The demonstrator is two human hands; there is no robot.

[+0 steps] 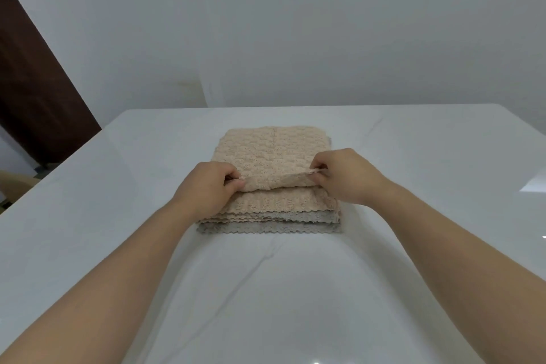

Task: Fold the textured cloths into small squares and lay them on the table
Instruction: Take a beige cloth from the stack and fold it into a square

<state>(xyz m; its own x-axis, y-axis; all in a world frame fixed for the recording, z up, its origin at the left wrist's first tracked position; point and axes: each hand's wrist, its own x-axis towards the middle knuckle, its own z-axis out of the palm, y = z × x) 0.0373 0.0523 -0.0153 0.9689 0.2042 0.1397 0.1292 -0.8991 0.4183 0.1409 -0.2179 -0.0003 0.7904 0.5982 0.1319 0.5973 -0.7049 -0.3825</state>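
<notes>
My left hand (pixel 206 188) and right hand (pixel 347 176) each pinch near edge of top beige cloth (pixel 271 151), raised off cloth stack (pixel 266 210) on white table (pixel 118 186).

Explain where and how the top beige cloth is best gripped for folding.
Pinch the top beige cloth at its two near corners, coming from the near side, one hand each, as the left hand and right hand do. It lies flat on the stack, so only its free near edge lifts clear of the layers beneath; a wide grip likely keeps that edge straight.
</notes>
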